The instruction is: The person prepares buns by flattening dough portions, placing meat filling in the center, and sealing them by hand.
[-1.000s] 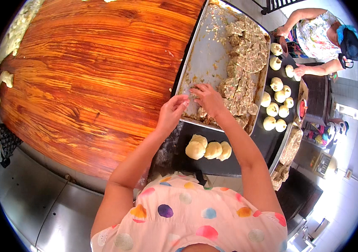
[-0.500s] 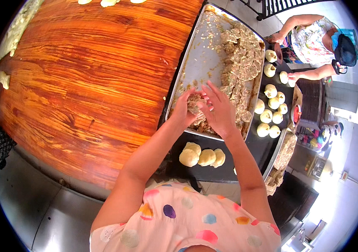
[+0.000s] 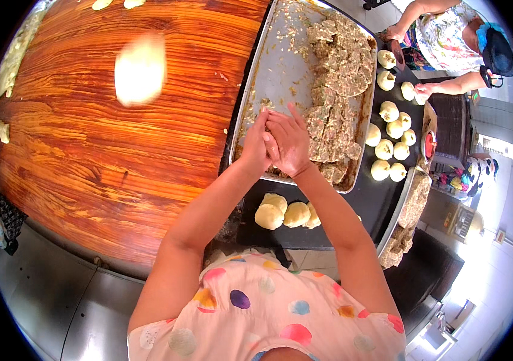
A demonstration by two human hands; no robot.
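My left hand [image 3: 256, 143] and my right hand [image 3: 289, 143] are pressed together, closed around each other, over the near part of a large metal tray [image 3: 277, 60]. Between the palms the clump of filling seen a moment before is hidden from view. Crumbly, brownish minced filling [image 3: 342, 78] is heaped along the tray's right side, with scraps stuck to the bare metal on the left. Closest to my forearms, several pale dough balls [image 3: 270, 215] sit on a black surface below the tray.
A blurred pale dough piece [image 3: 141, 69] appears over the wooden table [image 3: 106, 162] at left. Several round filled buns [image 3: 383, 149] stand right of the tray. Beyond them, a co-worker's hand [image 3: 423, 91] touches a bun. Another filling-loaded tray [image 3: 406, 210] lies at right.
My hands have closed together over the filling clump, which was visible between them before. A pale dough piece has come into view over the wooden table. The view has shifted slightly.
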